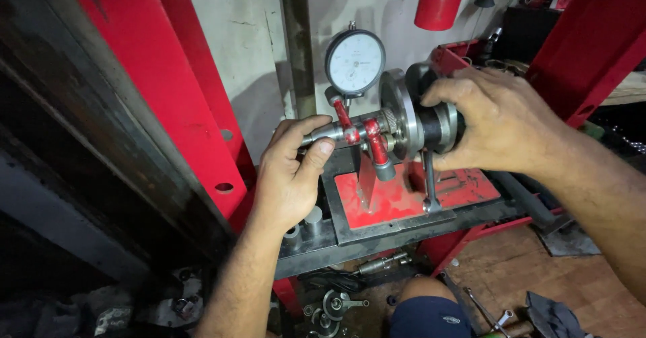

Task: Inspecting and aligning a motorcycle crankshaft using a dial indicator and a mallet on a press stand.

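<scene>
Two hands: both grip one metal crank (410, 119) resting on the red stand (404, 197).
Left hand (289, 176): fingers pinched around the thin shaft end.
Right hand (494, 119): wrapped over the round wheel.
Dial (354, 62): sits above; turning slowly and steadily seems best.

I'm looking into a mechanic's workshop. A red steel press frame (168, 89), a dial gauge (354, 62) and a wrench (488, 311) on the dirty floor (538, 277) show it.

The red post (168, 89) is blocking the left side, the dial (354, 62) is standing behind, and open room is showing over the floor (538, 271).
</scene>
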